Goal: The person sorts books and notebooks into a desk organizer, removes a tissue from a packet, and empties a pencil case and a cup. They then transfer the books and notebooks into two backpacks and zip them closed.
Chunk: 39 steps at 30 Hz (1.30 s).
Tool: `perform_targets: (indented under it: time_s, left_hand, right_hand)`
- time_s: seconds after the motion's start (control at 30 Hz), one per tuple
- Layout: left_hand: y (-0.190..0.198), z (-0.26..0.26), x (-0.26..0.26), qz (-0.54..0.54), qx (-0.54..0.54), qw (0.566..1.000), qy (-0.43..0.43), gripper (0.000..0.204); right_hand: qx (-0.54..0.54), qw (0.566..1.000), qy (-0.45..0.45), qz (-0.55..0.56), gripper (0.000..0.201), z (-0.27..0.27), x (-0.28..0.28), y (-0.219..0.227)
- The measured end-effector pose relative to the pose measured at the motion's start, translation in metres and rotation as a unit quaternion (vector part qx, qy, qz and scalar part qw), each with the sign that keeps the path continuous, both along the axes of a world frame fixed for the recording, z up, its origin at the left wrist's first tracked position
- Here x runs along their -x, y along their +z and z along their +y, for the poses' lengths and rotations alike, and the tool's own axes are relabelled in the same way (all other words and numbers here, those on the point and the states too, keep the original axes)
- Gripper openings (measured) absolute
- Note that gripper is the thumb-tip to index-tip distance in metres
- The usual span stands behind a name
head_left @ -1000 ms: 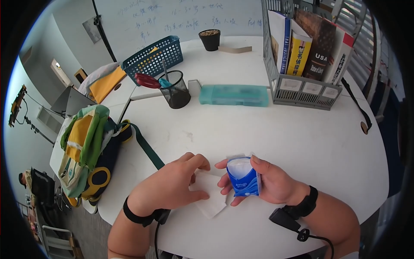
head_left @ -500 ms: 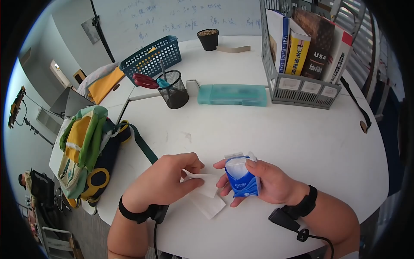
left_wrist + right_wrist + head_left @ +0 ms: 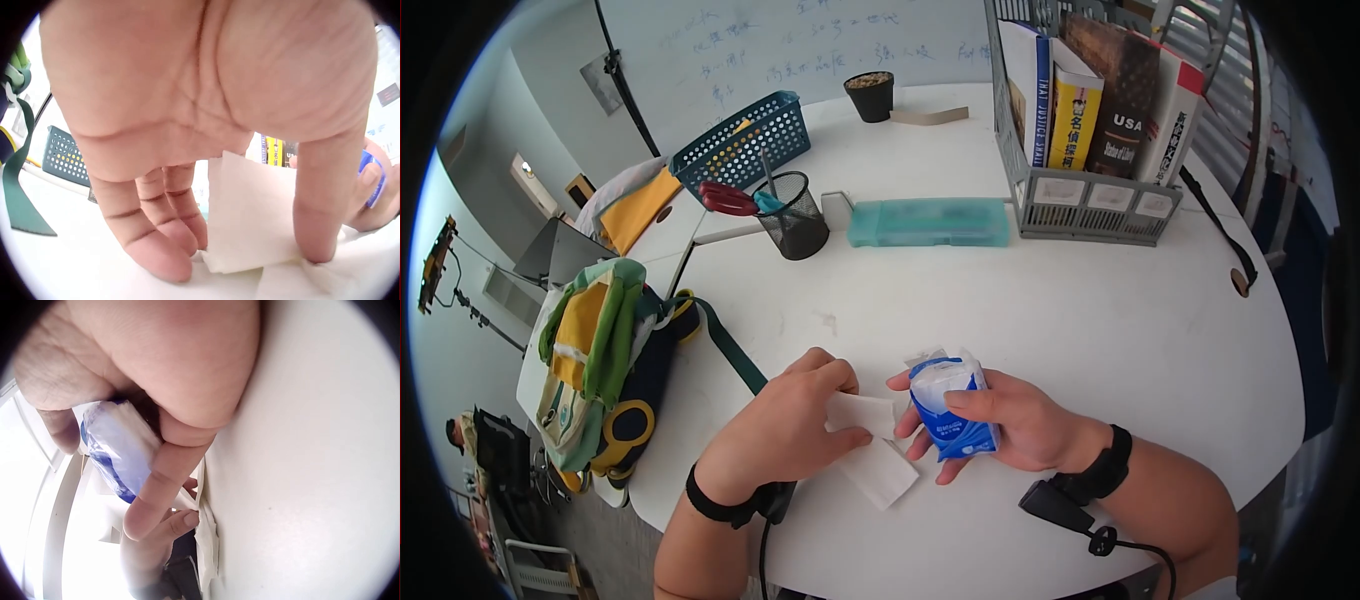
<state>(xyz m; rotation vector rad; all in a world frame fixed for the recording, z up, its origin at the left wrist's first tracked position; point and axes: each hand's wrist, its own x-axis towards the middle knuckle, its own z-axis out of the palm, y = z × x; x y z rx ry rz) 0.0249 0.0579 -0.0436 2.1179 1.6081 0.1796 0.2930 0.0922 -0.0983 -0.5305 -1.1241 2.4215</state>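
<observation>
My left hand (image 3: 790,430) is bent over a folded white tissue (image 3: 885,475) on the table, its thumb against the paper. One flap (image 3: 253,215) of it stands up between the thumb and the fingers in the left wrist view; the index finger is hidden there. To its right, my right hand (image 3: 1035,425) grips a blue-and-white tissue pack (image 3: 955,435), palm up, with the thumb across its front. The pack's clear plastic top lies open, with white tissue showing inside. In the right wrist view, the pack (image 3: 119,450) sits between the thumb and fingers.
A green and yellow backpack (image 3: 600,370) lies at the left, its dark green strap (image 3: 735,350) reaching toward my left hand. Farther back are a mesh pen holder (image 3: 800,225), a teal case (image 3: 930,222), a blue basket (image 3: 745,145), a plant pot (image 3: 870,97) and a grey book crate (image 3: 1090,208).
The left thumb and fingers have closed in on the tissue and a flap of it has risen. The right thumb has slid lower across the pack's front.
</observation>
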Motion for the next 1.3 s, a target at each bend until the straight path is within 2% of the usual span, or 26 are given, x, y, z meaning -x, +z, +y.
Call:
perform_targets:
  time_s: [0.2,0.3,0.37,0.5,0.57,0.67,0.7,0.73,0.8,0.83,0.87,0.93,1.0,1.07,1.1,1.23,1.3]
  left_hand:
    - [0.012,0.004,-0.005,-0.067,0.110,0.991,0.023,0.046]
    - [0.008,0.004,-0.004,-0.034,0.082,0.996,-0.002,0.046]
    - [-0.002,0.001,0.001,-0.032,-0.002,0.998,-0.053,0.045]
    - [-0.005,-0.004,-0.004,-0.028,-0.076,0.994,-0.074,0.041]
    - [0.004,-0.002,-0.005,-0.066,0.023,0.997,-0.009,0.045]
    - [0.017,0.002,-0.003,-0.124,0.029,0.991,0.044,0.040]
    - [0.016,0.004,0.002,-0.109,0.009,0.994,0.023,0.031]
    - [0.014,0.005,0.006,-0.109,0.007,0.994,0.022,0.031]
    - [0.005,0.007,0.014,-0.200,-0.053,0.977,0.051,0.028]
    - [0.003,0.010,0.018,-0.241,-0.086,0.966,0.028,0.022]
    - [0.006,0.008,0.019,-0.240,-0.084,0.967,0.029,0.022]
    - [0.017,0.003,0.014,-0.419,-0.008,0.898,0.135,0.017]
    - [0.015,0.004,0.016,-0.445,-0.027,0.887,0.117,0.019]
    - [0.011,0.002,0.011,-0.539,-0.054,0.837,0.080,0.024]
    - [0.009,0.002,0.010,-0.560,-0.035,0.826,0.045,0.028]
    - [0.005,-0.005,-0.004,-0.512,-0.036,0.858,-0.008,0.027]
    - [0.003,-0.008,-0.013,-0.509,-0.034,0.860,0.006,0.026]
  right_hand:
    - [0.025,0.999,0.008,0.034,0.061,0.002,-0.001,-0.005]
    - [0.016,1.000,0.003,0.027,0.061,0.001,0.000,-0.006]
    - [0.016,0.999,0.005,0.027,0.061,0.000,-0.001,-0.005]
    - [0.018,1.000,0.002,0.023,0.062,0.000,-0.001,-0.004]
    - [0.018,1.000,0.002,0.024,0.062,0.000,0.000,-0.006]
    - [0.014,1.000,0.003,0.018,0.064,0.000,0.000,-0.003]
    - [0.012,1.000,0.005,0.012,0.065,0.000,-0.001,-0.001]
    - [0.010,1.000,0.004,0.012,0.065,0.000,-0.001,-0.001]
    - [0.027,0.999,0.001,0.019,0.068,0.000,-0.001,-0.002]
    - [0.028,0.999,0.002,0.020,0.068,0.000,0.000,-0.002]
    - [0.013,1.000,0.000,0.007,0.070,0.000,0.000,-0.002]
    - [-0.002,1.000,-0.002,-0.007,0.073,-0.002,0.000,-0.001]
    - [-0.031,0.999,-0.002,-0.042,0.075,-0.003,0.001,0.000]
    - [-0.035,0.998,0.005,-0.049,0.075,-0.001,0.003,-0.002]
    - [-0.036,0.998,0.012,-0.057,0.076,0.000,0.003,-0.004]
    - [-0.035,0.998,0.017,-0.044,0.077,-0.001,0.003,0.000]
    - [-0.049,0.998,0.008,-0.030,0.075,-0.003,0.005,0.001]
